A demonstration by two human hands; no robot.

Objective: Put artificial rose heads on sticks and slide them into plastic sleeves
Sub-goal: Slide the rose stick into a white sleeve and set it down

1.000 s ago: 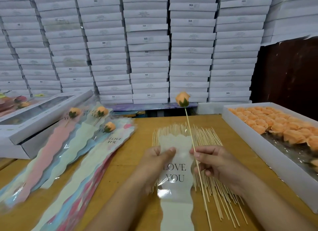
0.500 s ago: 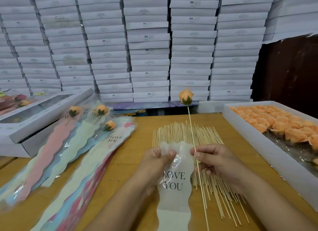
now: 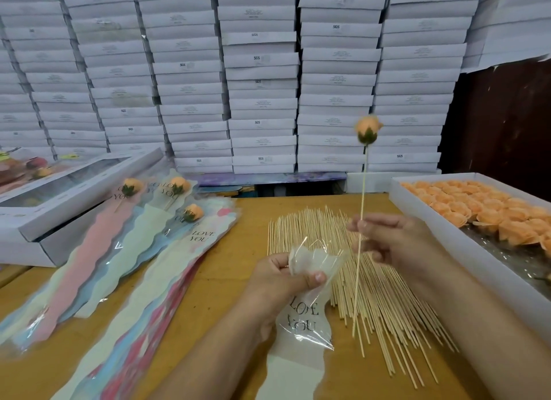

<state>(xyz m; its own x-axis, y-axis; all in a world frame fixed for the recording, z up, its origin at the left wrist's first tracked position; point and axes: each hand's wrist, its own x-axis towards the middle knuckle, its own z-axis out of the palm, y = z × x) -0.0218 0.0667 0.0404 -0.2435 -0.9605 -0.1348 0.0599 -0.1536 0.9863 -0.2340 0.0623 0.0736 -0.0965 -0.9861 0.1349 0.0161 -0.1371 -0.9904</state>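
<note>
The right hand [image 3: 396, 241] is pinching a thin wooden stick [image 3: 359, 250] between thumb and fingertips, holding it nearly upright above the pile of bare sticks [image 3: 372, 295] that is lying fanned out on the wooden surface [image 3: 226, 280]. An orange rose head [image 3: 368, 130] with a green base is sitting on the stick's top end, a little blurred, well above the pile. The stick's lower tip is hanging just over the pile, right of the sleeve. The left hand [image 3: 277, 283] is gripping the crumpled top of a clear plastic sleeve [image 3: 304, 316] printed "LOVE YOU", thumb curled over the film, at the pile's left edge; the rest of the sleeve is trailing down the surface toward me. The stick is standing outside the sleeve, just beside its mouth. Left of the pile, finished sleeved roses [image 3: 131, 229] are lying in an overlapping row, beside an open window box [image 3: 59, 200]. Right of the pile, a white tray [image 3: 447, 229] is holding rows of orange rose heads. Behind the pile, stacked white boxes [image 3: 262, 72] are filling the wall.
</note>
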